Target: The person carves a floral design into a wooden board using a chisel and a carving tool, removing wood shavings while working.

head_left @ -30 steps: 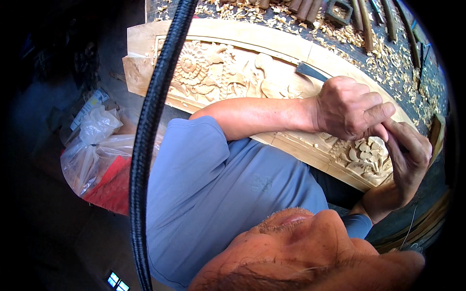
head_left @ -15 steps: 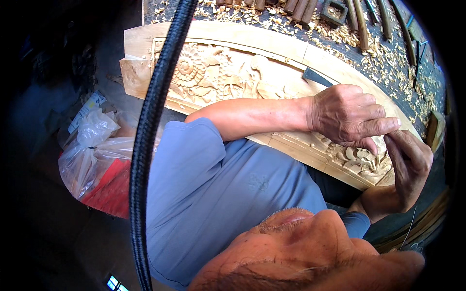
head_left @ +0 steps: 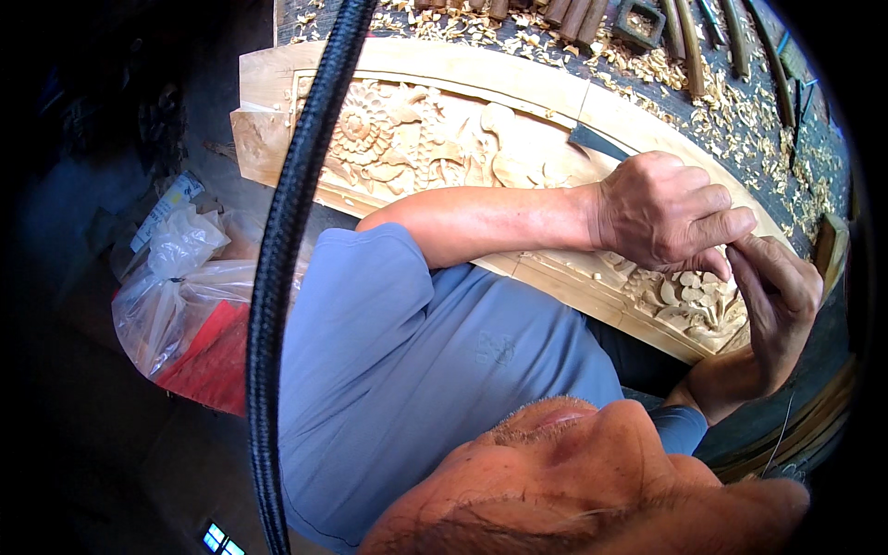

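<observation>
My left hand (head_left: 668,215) is curled into a fist above a carved wooden panel (head_left: 444,69). From it a dark, flat, chisel-like blade (head_left: 597,141) sticks out to the upper left; whatever part lies inside the fist is hidden. Close against its thumb and forefinger is my right hand (head_left: 779,291), its own fingertips pinched together. Anything between those fingertips is too small to make out. Flowers and leaves stand out in relief on the pale panel, which has a curved far edge. My left forearm crosses over its middle.
Behind the panel, wood shavings (head_left: 721,116) litter a dark bench, among wooden tool handles (head_left: 692,51) and a square metal ring (head_left: 638,23). A black braided cable (head_left: 296,194) runs down the view. At left lies a knotted clear plastic bag (head_left: 176,277) with something red.
Both hands have shifted slightly; the left fist has turned a little and risen, and the blade has moved up and left with it. The fingertips remain together.
</observation>
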{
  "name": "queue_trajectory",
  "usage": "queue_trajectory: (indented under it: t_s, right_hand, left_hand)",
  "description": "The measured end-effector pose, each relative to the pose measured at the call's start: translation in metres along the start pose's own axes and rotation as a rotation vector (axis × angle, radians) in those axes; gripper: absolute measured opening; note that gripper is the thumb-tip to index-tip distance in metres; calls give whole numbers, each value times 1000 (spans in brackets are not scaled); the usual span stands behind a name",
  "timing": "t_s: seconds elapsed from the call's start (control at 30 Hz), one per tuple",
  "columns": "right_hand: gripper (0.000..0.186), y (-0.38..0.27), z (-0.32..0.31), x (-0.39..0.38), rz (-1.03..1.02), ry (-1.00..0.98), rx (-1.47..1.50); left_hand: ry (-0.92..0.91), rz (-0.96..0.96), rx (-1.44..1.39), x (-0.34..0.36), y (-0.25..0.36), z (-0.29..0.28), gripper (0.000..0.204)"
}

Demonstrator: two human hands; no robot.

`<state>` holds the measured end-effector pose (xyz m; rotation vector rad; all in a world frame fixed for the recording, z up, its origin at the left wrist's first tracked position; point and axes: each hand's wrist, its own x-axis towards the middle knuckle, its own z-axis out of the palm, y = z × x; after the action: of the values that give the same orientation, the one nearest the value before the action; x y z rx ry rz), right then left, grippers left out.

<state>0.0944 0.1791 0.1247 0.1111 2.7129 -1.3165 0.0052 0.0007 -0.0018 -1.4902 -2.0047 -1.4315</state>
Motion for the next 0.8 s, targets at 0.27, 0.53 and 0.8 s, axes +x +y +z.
queue_trajectory:
  t_s: [0.27, 0.53, 0.8]
  right_hand:
    - [25, -2, 10, 5, -4, 38, 9]
    - [23, 2, 11, 4, 10, 27, 35]
    - [18, -8, 2, -7, 35, 108, -23]
  left_hand:
    - [-9, -72, 85, 2, 0, -6, 54]
    - [-15, -82, 40, 2, 0, -13, 57]
    - [-14, 29, -114, -3, 3, 4, 72]
